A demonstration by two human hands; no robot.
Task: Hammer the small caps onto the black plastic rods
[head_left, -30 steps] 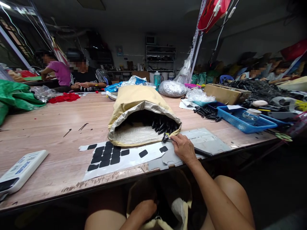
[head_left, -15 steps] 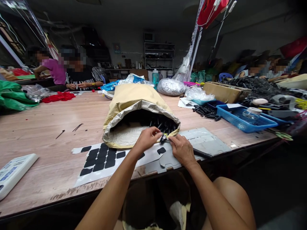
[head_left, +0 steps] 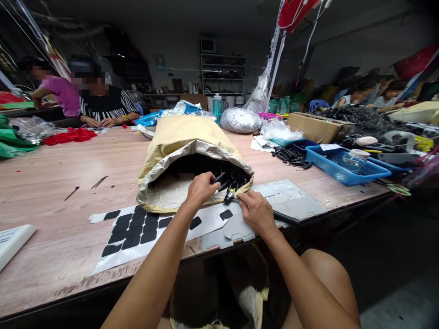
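Observation:
A yellow paper sack lies on its side with its mouth towards me, and a heap of black stick-like parts shows in it. At the mouth, my left hand pinches one short black stick-like part. My right hand is wrapped round the shaft of a hammer with a black grip. Its dark head, with a yellow-green band, rests near the sack's lower lip. Below lie a grey board and a sheet of black stickers.
To the right are a blue tray holding a jar, loose black parts and a cardboard box. A white device sits at the left edge. Two co-workers sit across the table at the left, beside red strips.
My left hand has moved from beside the hammer head up to the sack's mouth and now grips a black part. My right hand keeps its hold on the hammer. The view has shifted slightly.

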